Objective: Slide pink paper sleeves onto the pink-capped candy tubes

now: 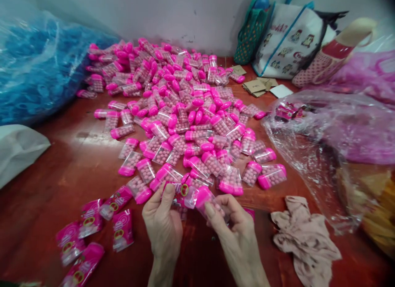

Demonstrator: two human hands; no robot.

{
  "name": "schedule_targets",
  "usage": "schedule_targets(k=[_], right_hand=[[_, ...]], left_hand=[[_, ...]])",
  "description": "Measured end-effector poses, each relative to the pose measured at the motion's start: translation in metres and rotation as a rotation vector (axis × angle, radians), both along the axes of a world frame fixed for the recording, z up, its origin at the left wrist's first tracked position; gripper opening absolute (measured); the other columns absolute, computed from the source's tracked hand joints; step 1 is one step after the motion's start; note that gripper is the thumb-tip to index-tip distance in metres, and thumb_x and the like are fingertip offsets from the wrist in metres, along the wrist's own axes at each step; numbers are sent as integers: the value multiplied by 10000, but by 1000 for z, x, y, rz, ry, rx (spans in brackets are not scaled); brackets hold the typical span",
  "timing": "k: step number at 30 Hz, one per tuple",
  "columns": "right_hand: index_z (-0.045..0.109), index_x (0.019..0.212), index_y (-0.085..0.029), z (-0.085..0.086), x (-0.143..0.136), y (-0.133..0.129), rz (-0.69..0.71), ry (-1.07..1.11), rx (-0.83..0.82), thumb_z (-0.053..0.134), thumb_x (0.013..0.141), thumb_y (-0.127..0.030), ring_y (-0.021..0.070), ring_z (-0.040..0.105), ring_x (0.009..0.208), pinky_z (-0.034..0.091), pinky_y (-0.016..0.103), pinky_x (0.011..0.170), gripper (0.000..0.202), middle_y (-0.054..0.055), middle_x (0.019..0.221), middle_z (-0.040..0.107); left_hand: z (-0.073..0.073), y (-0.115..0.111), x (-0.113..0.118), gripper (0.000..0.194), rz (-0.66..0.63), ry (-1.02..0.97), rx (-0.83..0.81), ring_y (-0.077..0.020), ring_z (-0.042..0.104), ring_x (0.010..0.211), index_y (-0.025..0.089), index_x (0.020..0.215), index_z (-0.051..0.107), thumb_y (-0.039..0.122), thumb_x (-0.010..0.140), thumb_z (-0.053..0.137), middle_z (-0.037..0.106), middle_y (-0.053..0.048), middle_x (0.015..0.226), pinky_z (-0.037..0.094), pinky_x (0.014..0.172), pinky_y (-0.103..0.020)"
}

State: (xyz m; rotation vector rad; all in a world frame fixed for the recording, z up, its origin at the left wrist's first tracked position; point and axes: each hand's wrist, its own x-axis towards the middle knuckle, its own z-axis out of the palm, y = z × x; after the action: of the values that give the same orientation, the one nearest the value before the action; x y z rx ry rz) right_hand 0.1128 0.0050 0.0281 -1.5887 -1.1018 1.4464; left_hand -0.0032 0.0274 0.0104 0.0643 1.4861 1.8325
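Shows a pale wall [185, 15] at the far side, behind a reddish-brown counter [74, 155]. Has a clear plastic bag [46, 25] of blue pieces [46, 79] at far left, with a whitish sheet [20, 151] nearer. Includes, at far right, a green dotted bag [249, 38], a white printed bag [285, 44] with blue trim and a pink patterned pouch [327, 62]; slightly nearer, brown cards [254, 87] and a white card [281, 91]; at near right, a crumpled pinkish cloth [305, 241].

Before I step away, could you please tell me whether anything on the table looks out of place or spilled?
I see nothing clearly spilled or damaged. The one slightly untidy thing is the crumpled cloth on the table, beyond the right hand to its right: it lies bunched up rather than folded.
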Motion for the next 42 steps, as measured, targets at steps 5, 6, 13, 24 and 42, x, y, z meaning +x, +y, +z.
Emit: schedule_targets(k=[5, 6, 13, 24, 42], right_hand=[[537, 744, -185, -1, 7, -1, 94, 0, 26, 566, 807, -401, 82, 375, 473, 284, 184, 427, 227, -49, 546, 476], [545, 739, -182, 0, 9, 0, 101, 3, 22, 567, 804, -394, 82, 373, 473, 285, 183, 425, 222, -47, 545, 474], [617, 796, -174, 4, 19, 6, 212, 75, -14, 547, 819, -377, 79, 396, 493, 315, 175, 448, 217, -36, 587, 502], [599, 907, -192, -11, 11, 1, 113, -234, 305, 548, 836, -288, 97, 517, 506, 410, 182, 487, 129, -35, 624, 581], [632, 1012, -194, 0, 16, 8, 89, -230, 538, 602, 797, -145, 173, 586, 835, 490, 287, 726, 222, 48, 891, 619]], left_hand=[[-7, 4, -1, 165, -86, -154, 43, -81, 601, 546, 167, 599, 682, 234, 518, 809, 680, 37, 590, 495, 563, -177], [-8, 4, -1, 184, -121, -174, 39, -91, 608, 564, 161, 616, 687, 242, 510, 813, 687, 23, 610, 503, 575, -186], [-7, 6, -3, 267, -307, -201, 63, -136, 617, 535, 118, 620, 688, 305, 489, 825, 695, -43, 622, 531, 556, -243], [-14, 0, 11, 381, -380, 20, 142, -128, 656, 649, 233, 967, 647, 107, 621, 747, 721, 6, 767, 535, 623, -224], [-13, -2, -3, 222, -532, -66, 176, -211, 600, 922, 181, 902, 720, 254, 694, 694, 650, -99, 1082, 503, 773, -292]])
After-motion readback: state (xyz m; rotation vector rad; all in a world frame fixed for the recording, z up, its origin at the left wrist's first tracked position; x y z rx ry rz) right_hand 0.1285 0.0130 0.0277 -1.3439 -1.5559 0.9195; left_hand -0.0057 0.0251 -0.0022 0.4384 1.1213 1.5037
